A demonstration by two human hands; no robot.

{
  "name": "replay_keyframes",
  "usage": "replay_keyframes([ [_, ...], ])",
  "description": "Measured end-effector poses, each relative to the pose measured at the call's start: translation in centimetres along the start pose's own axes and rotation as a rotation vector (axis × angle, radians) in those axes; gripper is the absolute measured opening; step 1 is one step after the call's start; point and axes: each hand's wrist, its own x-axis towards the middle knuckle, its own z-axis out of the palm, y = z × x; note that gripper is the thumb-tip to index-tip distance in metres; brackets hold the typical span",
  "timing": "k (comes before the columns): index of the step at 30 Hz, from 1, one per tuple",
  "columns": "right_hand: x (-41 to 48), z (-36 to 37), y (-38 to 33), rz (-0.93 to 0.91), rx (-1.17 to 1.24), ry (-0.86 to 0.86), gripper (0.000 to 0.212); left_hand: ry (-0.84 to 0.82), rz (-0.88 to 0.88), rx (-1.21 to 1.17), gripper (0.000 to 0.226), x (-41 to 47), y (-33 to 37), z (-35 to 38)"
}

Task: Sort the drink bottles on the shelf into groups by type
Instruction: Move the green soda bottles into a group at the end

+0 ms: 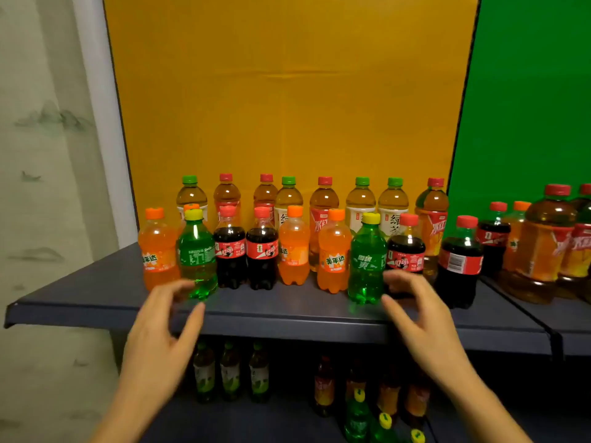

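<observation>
Mixed drink bottles stand in two rows on the dark blue shelf (96,292). The front row holds orange soda bottles (158,251), green soda bottles with yellow caps (196,254), and dark cola bottles (262,251). Behind them stand tea bottles with green caps (361,199) and red caps (323,203). My left hand (166,318) is open, fingers spread, just in front of the left green soda bottle. My right hand (419,311) is open beside the right green soda bottle (367,260), in front of a cola bottle (406,247). Neither hand holds anything.
A neighbouring shelf at the right (572,318) carries more cola and large iced tea bottles (543,244). A lower shelf holds green tea bottles (230,372), iced tea and green soda bottles (358,414). A yellow backboard (287,91) rises behind the rows; a wall lies left.
</observation>
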Motion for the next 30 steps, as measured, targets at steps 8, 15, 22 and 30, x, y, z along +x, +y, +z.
replay_keyframes([
  [8, 7.4, 2.2, 0.5, -0.068, -0.105, 0.096, 0.063, 0.123, -0.037, 0.145, 0.067, 8.6, -1.0, 4.1],
  [15, 8.9, 4.8, 1.5, -0.005, -0.157, 0.159, 0.081, 0.108, -0.109, 0.197, 0.089, 11.1, -4.2, 6.3],
  [22, 8.7, 6.2, 1.4, -0.048, -0.311, 0.247, 0.085, 0.17, -0.101, 0.113, 0.083, 11.3, -6.0, 7.1],
  [30, 7.0, 7.9, 1.5, 0.145, -0.149, 0.302, 0.087, 0.178, -0.114, -0.143, 0.075, 10.8, -7.2, 6.9],
])
